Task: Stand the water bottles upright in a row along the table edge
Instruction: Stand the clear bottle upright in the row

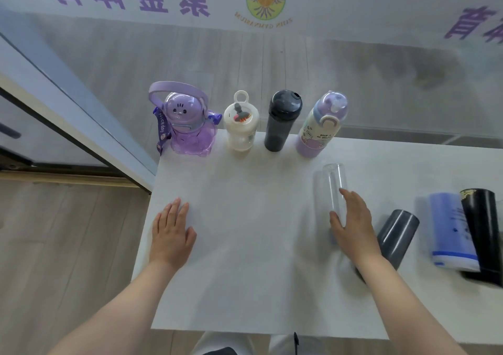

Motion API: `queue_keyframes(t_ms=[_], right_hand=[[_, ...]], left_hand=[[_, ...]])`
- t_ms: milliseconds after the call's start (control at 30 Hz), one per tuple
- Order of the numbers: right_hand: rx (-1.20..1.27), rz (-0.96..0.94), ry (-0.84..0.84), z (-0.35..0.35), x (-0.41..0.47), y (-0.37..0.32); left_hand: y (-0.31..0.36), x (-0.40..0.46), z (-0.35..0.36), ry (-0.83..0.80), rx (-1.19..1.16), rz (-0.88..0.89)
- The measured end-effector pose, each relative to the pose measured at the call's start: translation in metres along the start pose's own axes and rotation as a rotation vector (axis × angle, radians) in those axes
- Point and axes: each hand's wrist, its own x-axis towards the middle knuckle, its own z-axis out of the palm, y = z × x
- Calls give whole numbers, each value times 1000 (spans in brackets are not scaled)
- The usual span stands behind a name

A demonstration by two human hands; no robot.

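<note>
While four bottles (pixel 280 121) stand behind the clear bottle (pixel 333 188), it is clasped by the right hand (pixel 351 221); the left hand (pixel 171 229) is laid flat, released, on the tabletop (pixel 245 245).

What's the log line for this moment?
upright at far edge: four bottles | right hand: on clear bottle | left hand: flat on table

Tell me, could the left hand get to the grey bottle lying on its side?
Probably not easily. The left hand lies flat near the table's left side, while the grey bottle lies beyond the right hand and the clear bottle, so both stand in the way.
</note>
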Motion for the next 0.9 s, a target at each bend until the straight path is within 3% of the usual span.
queue_keyframes(t_ms=[133,333,533,733,900], right_hand=[[-33,-104,-144,-17,-3,10],[-195,-139,-313,-16,-11,30],[-156,-199,-299,-25,-9,46],[-125,-222,-291,-59,-4,53],[-3,-283,-121,-87,4,56]], left_hand=[[29,-5,4,38,-37,-78],[117,-22,33,52,-83,41],[190,-31,60,22,-75,70],[206,-34,74,68,-54,-11],[209,-34,75,90,-11,-16]])
